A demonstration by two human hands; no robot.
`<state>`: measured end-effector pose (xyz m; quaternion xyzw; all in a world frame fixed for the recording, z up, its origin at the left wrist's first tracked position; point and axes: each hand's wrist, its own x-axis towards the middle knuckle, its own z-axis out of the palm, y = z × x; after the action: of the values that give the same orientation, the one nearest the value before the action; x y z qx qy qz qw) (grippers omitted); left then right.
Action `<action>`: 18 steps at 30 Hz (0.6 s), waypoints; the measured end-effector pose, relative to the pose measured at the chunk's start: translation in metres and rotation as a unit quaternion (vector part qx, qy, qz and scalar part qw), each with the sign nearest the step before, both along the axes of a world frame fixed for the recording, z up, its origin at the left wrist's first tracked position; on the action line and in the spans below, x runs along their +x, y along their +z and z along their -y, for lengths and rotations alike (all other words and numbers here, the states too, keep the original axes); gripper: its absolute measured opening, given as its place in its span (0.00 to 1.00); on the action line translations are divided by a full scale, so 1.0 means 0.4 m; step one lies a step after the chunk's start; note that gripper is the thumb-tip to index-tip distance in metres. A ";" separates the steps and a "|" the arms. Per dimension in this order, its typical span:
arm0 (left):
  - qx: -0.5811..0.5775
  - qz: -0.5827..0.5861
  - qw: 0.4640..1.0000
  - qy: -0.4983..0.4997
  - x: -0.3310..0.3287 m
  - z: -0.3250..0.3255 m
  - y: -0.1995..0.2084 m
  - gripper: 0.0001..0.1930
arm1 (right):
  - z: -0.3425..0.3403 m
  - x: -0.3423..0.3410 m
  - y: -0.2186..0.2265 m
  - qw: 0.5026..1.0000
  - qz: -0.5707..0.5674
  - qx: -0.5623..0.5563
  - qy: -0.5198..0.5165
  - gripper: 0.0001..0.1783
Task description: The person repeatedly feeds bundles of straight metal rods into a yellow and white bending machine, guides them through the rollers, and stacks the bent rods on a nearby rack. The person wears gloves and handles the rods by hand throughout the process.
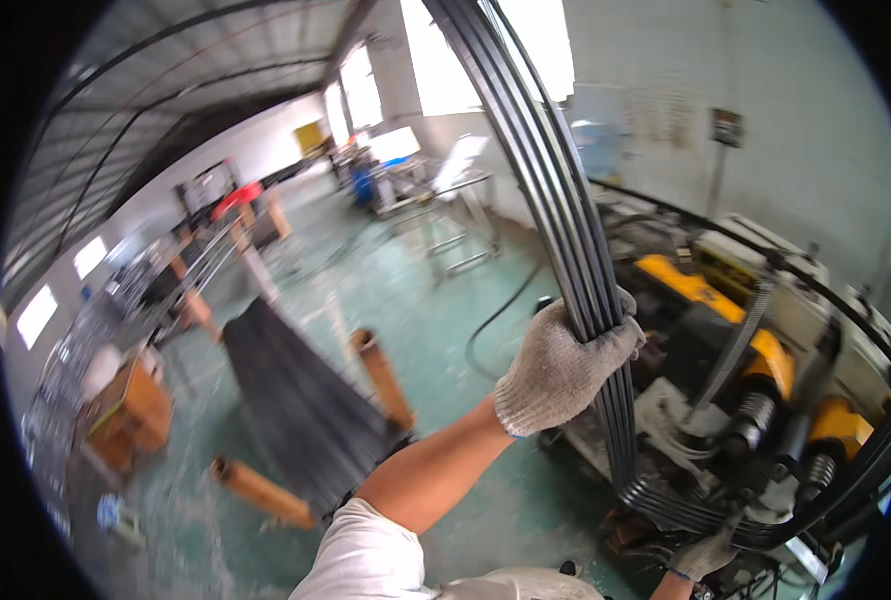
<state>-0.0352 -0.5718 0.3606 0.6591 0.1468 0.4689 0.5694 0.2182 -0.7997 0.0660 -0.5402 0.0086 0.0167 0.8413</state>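
Note:
A bundle of several long black metal strips (555, 190) comes down from the top of the view, bends near the floor and rises again at the far right. My left hand (565, 368), in a grey knit glove, is closed around the bundle at mid-height. Low down, my right hand (703, 556), also gloved, grips the bundle's lower bend (685, 515). Only part of that hand shows at the bottom edge.
Just behind the bundle on the right stands a bending machine (765, 350) with yellow parts and steel rollers. To the left, a stack of black strips (295, 400) lies on orange supports (385, 375). Tables and racks stand farther back on the green floor (385, 280).

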 end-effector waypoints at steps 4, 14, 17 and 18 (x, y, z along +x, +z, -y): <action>-0.068 0.096 0.978 0.171 -0.322 0.051 -0.124 0.13 | -0.106 -0.108 0.038 0.982 0.135 -0.120 0.052 0.27; -0.083 0.238 0.783 0.568 -0.878 0.494 -0.295 0.11 | -0.435 -0.490 0.141 0.866 0.135 0.007 0.481 0.22; -0.084 0.286 0.704 0.644 -0.975 0.680 -0.303 0.12 | -0.494 -0.736 0.172 0.809 0.067 0.059 0.581 0.20; -0.125 0.319 0.667 0.662 -0.983 0.744 -0.261 0.14 | -0.503 -0.801 0.192 0.793 0.114 0.059 0.596 0.20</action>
<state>-0.4282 -0.8693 0.2563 0.1217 0.4109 0.8814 0.1988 -0.1024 -0.5984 0.1428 -0.3856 -0.4118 0.4540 0.6897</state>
